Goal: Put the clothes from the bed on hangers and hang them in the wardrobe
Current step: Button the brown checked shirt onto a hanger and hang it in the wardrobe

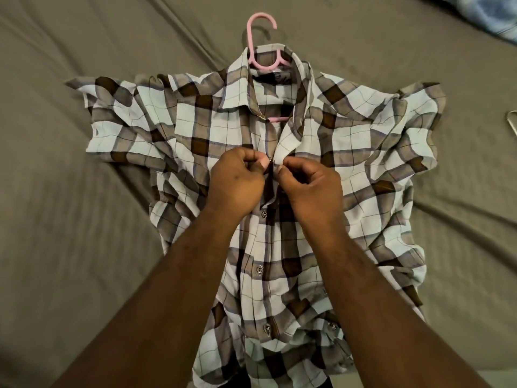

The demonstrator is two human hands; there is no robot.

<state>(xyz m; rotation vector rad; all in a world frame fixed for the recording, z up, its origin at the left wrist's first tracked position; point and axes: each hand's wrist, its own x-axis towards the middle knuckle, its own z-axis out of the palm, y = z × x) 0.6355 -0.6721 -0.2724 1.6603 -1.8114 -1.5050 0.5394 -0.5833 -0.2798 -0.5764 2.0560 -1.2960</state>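
- A wrinkled grey-brown bed sheet [70,191] fills the frame.
- A checked shirt [349,152] lies face up across the middle of the frame, collar towards the top, lower buttons [260,268] done up.
- The left hand [237,183], at centre, has its fingers curled, pinching the shirt's front edge.
- The right hand [310,186], just beside it, pinches the opposite front edge.
- A pink hanger [261,43] sits inside the shirt, its hook sticking out above the collar at top centre.
- A blue patterned cloth [492,18] shows in the upper right corner.
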